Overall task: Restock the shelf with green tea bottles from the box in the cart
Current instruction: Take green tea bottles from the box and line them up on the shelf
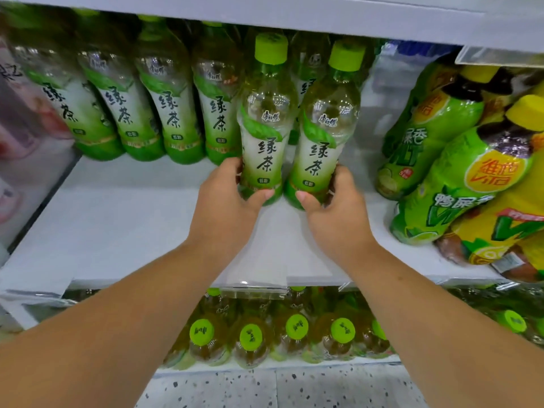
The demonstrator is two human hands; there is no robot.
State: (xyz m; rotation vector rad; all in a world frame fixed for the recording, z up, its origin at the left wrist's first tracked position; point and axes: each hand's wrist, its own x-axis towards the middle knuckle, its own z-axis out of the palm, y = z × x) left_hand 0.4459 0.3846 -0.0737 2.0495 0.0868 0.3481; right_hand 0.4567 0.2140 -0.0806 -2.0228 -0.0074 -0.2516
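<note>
The white shelf (pixel 117 225) is a flat board at chest height, with a wide bare stretch in front and another white board (pixel 294 16) close overhead. A clear price strip (pixel 259 285) runs along its front edge. Below it a lower shelf holds more bottles seen from above, their lime-green caps (pixel 296 326) in a row, and under that is a speckled terrazzo floor (pixel 279 387). At the far left edge are some blurred pinkish packs (pixel 23 119). To the right lean green and yellow lemon tea bottles (pixel 459 172), crowded together and tilted toward the middle.

Along the back of the shelf stands a row of green tea bottles (pixel 173 113), side by side and upright, labels facing out. In front of that row's right end, two more stand upright and just beside each other. The left bottle (pixel 265 136) and the right bottle (pixel 321 142) are clear plastic with pale yellow-green tea, lime-green screw caps, a green leaf on the label and dark brush characters down the front. Their bottoms are at shelf level, though I cannot tell whether they rest on the board.

The left hand (pixel 226 195) grips the left bottle low down, thumb across the front of the base and fingers curled round its far side. The right hand (pixel 338 201) holds the right bottle the same way, thumb in front and fingers wrapped behind. Both forearms reach in from below, bare.
</note>
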